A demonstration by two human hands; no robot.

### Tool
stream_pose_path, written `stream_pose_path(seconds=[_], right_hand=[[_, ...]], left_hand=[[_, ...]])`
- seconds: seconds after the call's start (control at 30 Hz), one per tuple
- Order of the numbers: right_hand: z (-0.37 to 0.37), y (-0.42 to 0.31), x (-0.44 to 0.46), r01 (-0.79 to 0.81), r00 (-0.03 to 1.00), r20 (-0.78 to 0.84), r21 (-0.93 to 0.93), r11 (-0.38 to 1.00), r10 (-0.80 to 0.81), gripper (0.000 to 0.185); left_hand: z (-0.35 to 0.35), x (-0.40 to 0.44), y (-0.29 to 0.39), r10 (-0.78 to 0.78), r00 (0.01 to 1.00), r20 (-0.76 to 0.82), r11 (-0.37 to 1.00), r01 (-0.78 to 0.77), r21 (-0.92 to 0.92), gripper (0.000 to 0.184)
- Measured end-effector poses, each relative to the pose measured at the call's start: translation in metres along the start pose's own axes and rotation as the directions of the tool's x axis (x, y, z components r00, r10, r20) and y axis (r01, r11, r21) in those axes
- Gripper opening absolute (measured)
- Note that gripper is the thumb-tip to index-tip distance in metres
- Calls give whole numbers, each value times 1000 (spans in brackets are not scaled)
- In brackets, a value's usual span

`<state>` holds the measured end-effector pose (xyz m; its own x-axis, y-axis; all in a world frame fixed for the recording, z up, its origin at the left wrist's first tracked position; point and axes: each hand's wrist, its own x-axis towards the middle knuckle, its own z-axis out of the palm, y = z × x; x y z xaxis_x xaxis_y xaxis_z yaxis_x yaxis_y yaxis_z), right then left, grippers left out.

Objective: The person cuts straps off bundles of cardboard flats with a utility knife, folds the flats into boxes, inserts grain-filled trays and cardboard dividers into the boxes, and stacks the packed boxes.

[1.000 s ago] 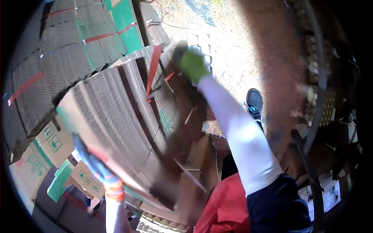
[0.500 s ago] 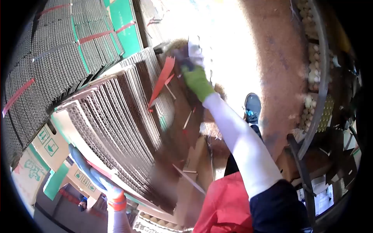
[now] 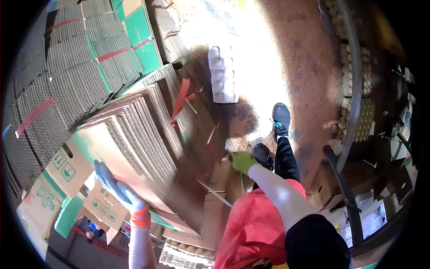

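My left hand (image 3: 117,186), in a blue-grey glove with an orange cuff, lies with fingers stretched along the outer face of a stack of flattened cardboard boxes (image 3: 139,134). My right hand (image 3: 242,162), in a green glove, is low in front of my red apron (image 3: 260,219), beside brown cardboard (image 3: 219,177). Its fingertips are dark and partly hidden, so I cannot tell whether they grip anything. A white egg tray (image 3: 223,76) lies on the floor, beyond the right hand and apart from it. Red strapping (image 3: 180,99) sticks up by the stack.
Tall bundles of flattened cartons (image 3: 71,58) stand at the left. Egg trays filled with eggs (image 3: 356,67) line the right side behind a curved rail (image 3: 355,89). My shoe (image 3: 281,119) rests on the brown floor (image 3: 309,67). Printed boxes (image 3: 105,206) are at lower left.
My right hand has moved back from beside the white egg tray toward my body. That tray now lies uncovered on the floor. My left hand stays against the cardboard stack.
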<state>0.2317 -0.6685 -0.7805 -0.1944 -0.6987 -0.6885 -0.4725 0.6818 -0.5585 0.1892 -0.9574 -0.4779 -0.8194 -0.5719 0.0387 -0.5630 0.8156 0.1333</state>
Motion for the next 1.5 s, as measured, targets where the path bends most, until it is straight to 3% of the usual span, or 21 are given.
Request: stream_pose_path(seconds=[0.03,0.07,0.13,0.23,0.33,0.47,0.53,0.57,0.7,0.77,0.8,0.9,0.97,1.07,1.13,1.17,1.23,1.37,1.4,1.43,1.5], right_hand=[[9,18,41,-61,998,-5,201,978,63,43],[-1,21,73,-10,621,-742,317,948,255,36],[-74,26,114,83,697,-583,645,760,419,35],[43,-25,105,300,650,-742,449,842,165,32],[79,-11,38,1,986,-143,494,869,80,42],[-1,18,64,111,967,190,284,953,-169,41],[-90,22,85,-28,985,-168,111,993,47,41],[-85,39,124,36,806,-590,133,990,50,34],[-227,38,223,71,619,-503,801,595,603,43],[-189,47,273,-136,801,-333,709,692,498,41],[-106,51,292,-15,869,-455,367,930,193,44],[-3,56,225,-4,946,-314,234,972,80,50],[21,53,178,-81,975,-156,416,906,159,43],[2,67,171,65,997,32,177,982,-72,48],[-53,76,178,-61,815,-564,146,987,134,34],[-105,76,189,-182,912,-272,405,896,308,28],[-105,74,202,-27,802,-452,626,780,390,26],[88,51,125,-170,949,-220,249,954,226,40],[156,70,78,-64,980,186,-65,996,75,42],[221,88,33,238,826,556,-199,950,-91,44],[177,91,-1,123,842,534,-59,991,-72,43]], left_hand=[[4,-2,-4,12,1000,-21,1000,-13,-20,72],[6,-2,-5,-18,999,-37,1000,17,-23,73],[6,-3,1,-138,989,-57,979,128,-158,82],[12,-1,6,26,999,-30,1000,-26,1,74],[9,-4,3,-70,996,-50,997,69,-28,69],[-1,-3,-4,-27,1000,-12,999,26,-43,69],[1,-3,-8,-65,998,-15,997,64,-53,70],[1,-2,-1,-31,999,-14,997,30,-71,70],[5,-4,4,64,997,38,998,-64,-7,79],[9,-6,4,27,999,37,999,-26,-19,78],[12,-4,4,24,999,37,999,-23,-28,77],[13,-4,1,8,999,38,1000,-7,-29,75],[3,-6,2,-21,999,37,1000,21,-9,74],[2,-7,1,-17,1000,16,1000,17,-24,72],[1,-12,-2,-23,1000,18,1000,23,-11,70],[3,-12,-3,-24,1000,19,1000,24,-7,70],[5,-12,-5,-14,1000,17,1000,15,-8,68],[6,-11,-8,-2,1000,15,1000,2,-6,66],[7,-10,-8,6,1000,10,1000,-5,-15,65],[6,-8,-7,15,1000,14,1000,-14,-27,65],[4,-13,-7,14,1000,2,1000,-14,-20,63]])
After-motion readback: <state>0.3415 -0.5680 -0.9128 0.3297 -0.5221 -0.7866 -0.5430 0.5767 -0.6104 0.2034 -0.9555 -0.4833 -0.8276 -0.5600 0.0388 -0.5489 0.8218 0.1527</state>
